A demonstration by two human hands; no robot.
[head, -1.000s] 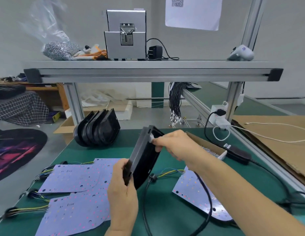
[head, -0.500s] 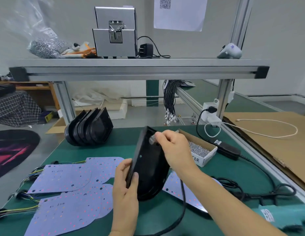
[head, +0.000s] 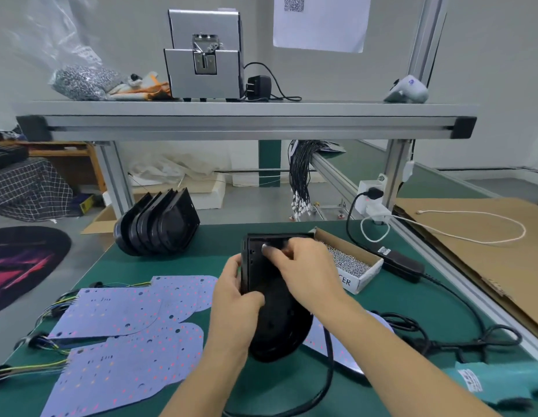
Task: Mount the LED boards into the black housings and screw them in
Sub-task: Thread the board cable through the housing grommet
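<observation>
Head view: early in the job, by the look of it. One black housing held tilted above the counter, gripped at its left edge by the left hand. Right hand curled at the housing's upper rim, pinching something small and pale, too blurred to name. No board seated inside, as far as visible. LED boards lying loose on the counter to the left; stacked housings waiting behind; box of screws just right. Mounting and screwing seemingly all ahead.
</observation>
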